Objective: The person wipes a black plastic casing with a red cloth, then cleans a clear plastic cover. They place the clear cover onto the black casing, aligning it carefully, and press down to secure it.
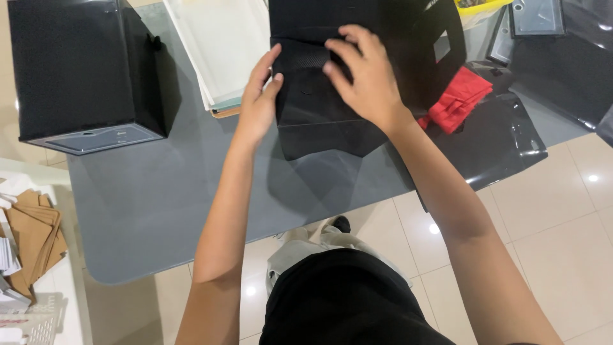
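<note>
A black folding cardboard box (pixel 319 121) stands on the grey table (pixel 159 191) in front of me. My left hand (pixel 258 102) grips its left edge, fingers up along the side and thumb at the front. My right hand (pixel 364 76) lies flat on a black flap on top of the box, pressing it with spread fingers. The upper part of the box with a cut-out handle hole (pixel 442 46) rises behind my right hand.
A finished black box (pixel 83 70) stands at the far left. A stack of flat white sheets (pixel 223 45) lies behind my left hand. Red cloth (pixel 456 102) and black plastic wrap (pixel 511 134) lie right. Brown envelopes (pixel 32 243) sit on a white side surface.
</note>
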